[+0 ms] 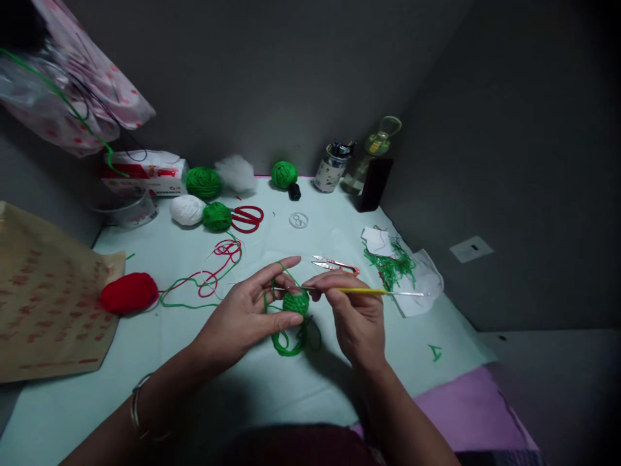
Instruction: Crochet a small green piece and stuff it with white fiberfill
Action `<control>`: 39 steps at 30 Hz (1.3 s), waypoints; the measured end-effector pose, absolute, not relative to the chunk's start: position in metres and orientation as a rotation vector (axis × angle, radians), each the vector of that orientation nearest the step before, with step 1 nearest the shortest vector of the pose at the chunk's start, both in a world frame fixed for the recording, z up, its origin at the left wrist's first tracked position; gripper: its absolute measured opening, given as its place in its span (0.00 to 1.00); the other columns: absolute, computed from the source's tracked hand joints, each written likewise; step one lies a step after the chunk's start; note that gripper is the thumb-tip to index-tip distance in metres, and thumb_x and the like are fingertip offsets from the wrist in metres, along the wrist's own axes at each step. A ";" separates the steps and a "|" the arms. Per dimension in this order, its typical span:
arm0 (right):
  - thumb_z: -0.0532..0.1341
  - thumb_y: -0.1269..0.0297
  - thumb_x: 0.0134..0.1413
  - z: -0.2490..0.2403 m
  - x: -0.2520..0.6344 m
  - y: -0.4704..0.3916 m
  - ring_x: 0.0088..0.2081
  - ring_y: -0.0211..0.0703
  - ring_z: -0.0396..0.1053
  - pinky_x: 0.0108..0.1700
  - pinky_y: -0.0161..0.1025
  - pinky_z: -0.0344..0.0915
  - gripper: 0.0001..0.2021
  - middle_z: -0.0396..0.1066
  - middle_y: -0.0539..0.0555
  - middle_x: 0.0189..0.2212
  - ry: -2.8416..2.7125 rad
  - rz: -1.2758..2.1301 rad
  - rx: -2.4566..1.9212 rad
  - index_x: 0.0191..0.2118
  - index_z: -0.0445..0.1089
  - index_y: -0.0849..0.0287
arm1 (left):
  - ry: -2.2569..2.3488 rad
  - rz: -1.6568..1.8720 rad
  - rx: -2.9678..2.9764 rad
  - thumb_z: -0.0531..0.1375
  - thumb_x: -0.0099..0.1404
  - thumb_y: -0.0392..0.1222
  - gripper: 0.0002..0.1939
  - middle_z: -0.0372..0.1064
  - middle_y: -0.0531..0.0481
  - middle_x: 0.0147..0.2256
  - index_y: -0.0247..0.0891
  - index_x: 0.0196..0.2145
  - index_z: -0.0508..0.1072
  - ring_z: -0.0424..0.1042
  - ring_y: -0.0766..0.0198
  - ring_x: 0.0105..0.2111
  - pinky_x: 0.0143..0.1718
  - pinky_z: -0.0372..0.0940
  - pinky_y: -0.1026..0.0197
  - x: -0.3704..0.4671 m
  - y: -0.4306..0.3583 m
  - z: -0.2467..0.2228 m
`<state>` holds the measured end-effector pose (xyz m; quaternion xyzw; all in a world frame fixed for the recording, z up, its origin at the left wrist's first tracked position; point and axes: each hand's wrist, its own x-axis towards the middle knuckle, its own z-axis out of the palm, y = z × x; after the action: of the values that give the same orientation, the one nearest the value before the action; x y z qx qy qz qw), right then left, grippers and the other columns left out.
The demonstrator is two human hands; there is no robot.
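A small green crocheted piece (pixel 295 301) is pinched between the thumb and fingers of my left hand (pixel 252 307). Green yarn runs around that hand's raised fingers. My right hand (pixel 356 317) grips a crochet hook (pixel 366 291) with a yellow handle, its metal tip pointing left at the top of the piece. The hook's other metal end sticks out to the right. Below the piece hangs a loop of green yarn (pixel 290 351). The exact stitch at the hook's tip is too small to make out.
Thread snips (pixel 336 265) lie just beyond my hands. Red-handled scissors (pixel 247 219), green yarn balls (pixel 204 183) and a white yarn ball (pixel 187 210) sit farther back. A red yarn skein (pixel 129 293) lies left by a paper bag (pixel 53 304). Yarn scraps (pixel 392 262), a phone (pixel 375 185) and a bottle (pixel 356 175) are right.
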<state>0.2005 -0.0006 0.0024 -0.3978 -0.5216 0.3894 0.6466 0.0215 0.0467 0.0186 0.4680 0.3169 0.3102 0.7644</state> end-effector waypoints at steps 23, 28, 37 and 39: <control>0.57 0.69 0.68 0.027 0.231 0.002 0.42 0.41 0.76 0.47 0.43 0.71 0.09 0.79 0.51 0.38 -1.662 0.958 -0.950 0.43 0.76 0.53 | 0.831 0.583 1.412 0.68 0.55 0.37 0.35 0.71 0.51 0.38 0.41 0.61 0.69 0.70 0.58 0.42 0.56 0.61 0.47 0.016 0.049 0.033; 0.56 0.70 0.68 0.036 0.236 0.007 0.40 0.40 0.76 0.45 0.42 0.72 0.10 0.78 0.52 0.38 -1.773 0.981 -0.945 0.43 0.76 0.54 | 0.845 0.524 1.488 0.67 0.57 0.37 0.34 0.72 0.51 0.38 0.41 0.61 0.70 0.70 0.58 0.40 0.55 0.61 0.49 0.014 0.050 0.032; 0.57 0.71 0.67 0.028 0.229 0.007 0.40 0.43 0.76 0.43 0.45 0.74 0.10 0.79 0.54 0.37 -2.041 0.716 -0.860 0.46 0.74 0.55 | 0.876 0.496 1.350 0.67 0.55 0.37 0.35 0.70 0.51 0.39 0.40 0.61 0.69 0.69 0.60 0.40 0.48 0.65 0.54 0.020 0.050 0.019; 0.57 0.73 0.65 0.022 0.226 0.003 0.41 0.44 0.76 0.43 0.46 0.74 0.11 0.79 0.55 0.39 -2.016 0.604 -0.842 0.47 0.74 0.53 | 0.867 0.529 1.258 0.68 0.54 0.39 0.37 0.69 0.51 0.39 0.39 0.62 0.68 0.69 0.61 0.40 0.46 0.66 0.55 0.021 0.051 0.017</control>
<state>0.2258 0.0027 0.0217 -0.3364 -0.8056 0.2416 0.4237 0.0209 0.0511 0.0172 0.5628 0.3879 0.2367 0.6905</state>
